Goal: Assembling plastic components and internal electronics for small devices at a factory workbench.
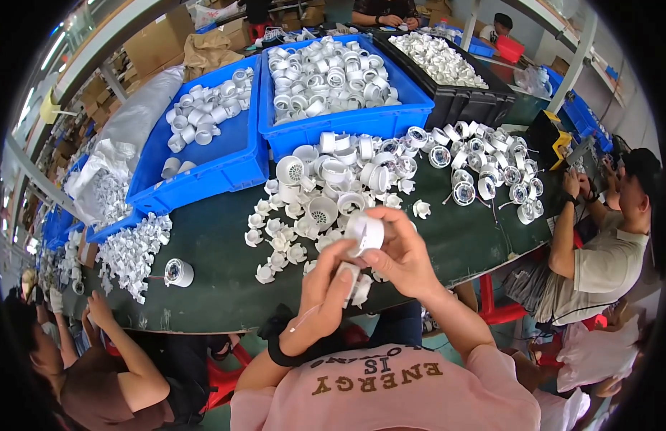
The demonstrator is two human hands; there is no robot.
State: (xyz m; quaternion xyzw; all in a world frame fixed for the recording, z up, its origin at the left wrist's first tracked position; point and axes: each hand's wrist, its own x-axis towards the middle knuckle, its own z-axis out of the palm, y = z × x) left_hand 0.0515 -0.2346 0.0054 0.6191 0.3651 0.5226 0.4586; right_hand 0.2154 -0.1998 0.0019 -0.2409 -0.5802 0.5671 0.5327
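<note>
Over the front edge of the green table, my right hand (407,260) grips a short white plastic cylinder (369,234) between thumb and fingers. My left hand (320,291) is closed on a small white part (349,274), its fingertips close to the cylinder's lower rim. A thin pale wire (304,317) hangs by the left wrist. Just beyond my hands lie several small white clawed plastic pieces (278,260). Behind them are a heap of white cylinders (334,171) and a perforated white cup (322,212).
Blue bins (347,128) of white cylinders and a black crate (469,104) of small white parts line the far side. White units with round clear faces (464,192) lie right. A pile of white pieces (135,251) is left. Co-workers (599,251) sit on both sides.
</note>
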